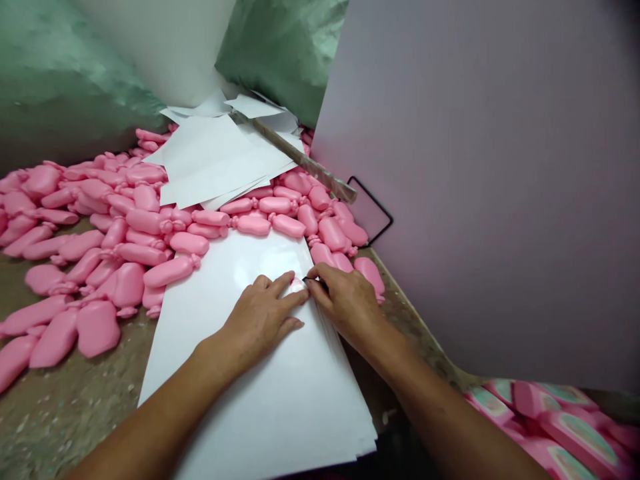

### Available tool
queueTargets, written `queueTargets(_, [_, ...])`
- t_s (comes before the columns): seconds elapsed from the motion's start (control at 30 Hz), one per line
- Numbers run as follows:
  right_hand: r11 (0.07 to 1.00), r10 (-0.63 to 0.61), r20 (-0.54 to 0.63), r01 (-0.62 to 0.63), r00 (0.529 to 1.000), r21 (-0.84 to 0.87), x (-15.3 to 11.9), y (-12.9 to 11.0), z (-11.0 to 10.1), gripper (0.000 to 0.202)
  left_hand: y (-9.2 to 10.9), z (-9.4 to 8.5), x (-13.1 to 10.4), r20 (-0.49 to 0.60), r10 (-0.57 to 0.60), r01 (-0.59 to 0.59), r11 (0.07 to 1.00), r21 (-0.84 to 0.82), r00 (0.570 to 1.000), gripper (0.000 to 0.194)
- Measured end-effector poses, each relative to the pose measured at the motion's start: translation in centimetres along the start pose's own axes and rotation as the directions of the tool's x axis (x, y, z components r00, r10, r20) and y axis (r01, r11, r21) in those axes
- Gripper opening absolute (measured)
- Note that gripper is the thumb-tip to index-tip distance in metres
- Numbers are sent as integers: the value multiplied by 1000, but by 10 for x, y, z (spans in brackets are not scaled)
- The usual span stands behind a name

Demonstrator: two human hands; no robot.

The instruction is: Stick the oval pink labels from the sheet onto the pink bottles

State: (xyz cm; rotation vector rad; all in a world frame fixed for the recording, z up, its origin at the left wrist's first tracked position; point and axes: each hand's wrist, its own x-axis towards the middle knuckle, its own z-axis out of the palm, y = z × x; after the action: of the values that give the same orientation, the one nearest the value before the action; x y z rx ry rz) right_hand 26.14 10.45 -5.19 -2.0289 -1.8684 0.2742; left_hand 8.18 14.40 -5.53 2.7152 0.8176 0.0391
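Note:
A stack of glossy white sheets (260, 387) lies in front of me. My left hand (260, 313) rests on it with its fingers spread, the thumb and index finger to either side of a small white and pink piece (297, 285). My right hand (345, 297) is closed in a pinch at the stack's right edge, right beside that piece. A thin dark tool (320, 283) sticks out between its thumb and fingers; its kind cannot be made out. Many pink plastic bottles (170, 271) with knobbed necks lie beyond and left of the sheets.
Loose white papers (220, 157) lie over the bottles at the back, with a wooden stick (300, 160) across them. A large pale panel (480, 187) rises on the right, by a black wire frame (387, 217). Labelled pink bottles (575, 433) sit lower right. Green sacks (65, 80) stand behind.

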Motion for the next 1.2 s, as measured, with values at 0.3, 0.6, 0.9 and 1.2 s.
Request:
queueTargets(0.3, [991, 38, 8, -39, 999, 128, 0, 2, -4, 12, 2, -5, 1, -4, -135, 131, 969, -211, 991, 36])
queueTargets(0.6, [948, -301, -131, 311, 945, 64, -47, 16, 1, 19, 7, -6, -33, -81, 48, -60, 987, -148, 996, 28])
queueTargets(0.9, [917, -397, -174, 396, 901, -43, -53, 20, 6, 22, 22, 2, -41, -103, -8, -2, 995, -100, 995, 38])
queueTargets(1.2, [906, -422, -135, 423, 897, -20, -45, 20, 3, 25, 24, -2, -39, -41, -53, 48, 992, -115, 998, 38])
